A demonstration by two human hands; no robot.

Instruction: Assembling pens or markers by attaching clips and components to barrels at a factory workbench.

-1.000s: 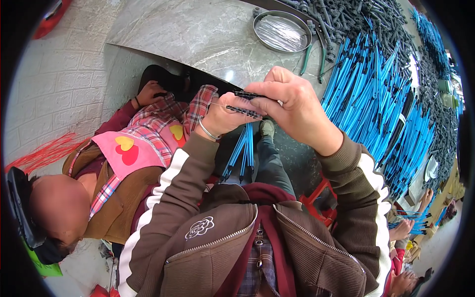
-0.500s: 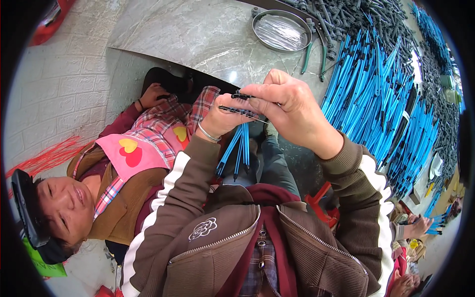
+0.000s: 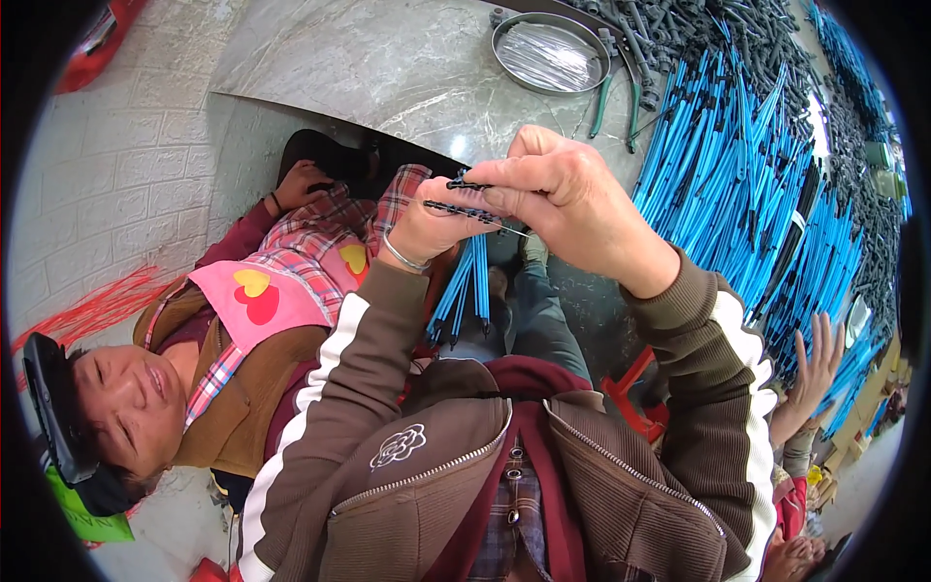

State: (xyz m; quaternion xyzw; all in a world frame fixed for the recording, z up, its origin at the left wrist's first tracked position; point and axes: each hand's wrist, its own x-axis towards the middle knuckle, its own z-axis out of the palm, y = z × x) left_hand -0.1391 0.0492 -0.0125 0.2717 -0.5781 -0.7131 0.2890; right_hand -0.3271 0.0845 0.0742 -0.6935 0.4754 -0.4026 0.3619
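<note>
My left hand (image 3: 417, 236) is closed round a small bunch of thin blue rods (image 3: 473, 276), which hang below it with dark tips downward. A row of black end pieces (image 3: 456, 210) lies across the top of that fist. From the row a thin metal wire (image 3: 514, 231) sticks out toward the right. My right hand (image 3: 577, 189) pinches another black end piece (image 3: 467, 184) between thumb and forefinger, just above the row, and its fingers meet the left hand. Whether that piece is threaded on the wire is hidden.
Ahead is a grey marbled table (image 3: 339, 58) bearing a round metal dish (image 3: 497, 66) of thin wires and green-handled pliers (image 3: 635, 114). Blue rods (image 3: 698, 184) and dark grey fittings (image 3: 737, 24) are heaped to the right. A person (image 3: 184, 388) sits at left; another's hand (image 3: 818, 373) is at right.
Both my hands have shifted very slightly, keeping their grips. At the far right a co-worker's hand has come up with its fingers spread, over the edge of the blue rods.
</note>
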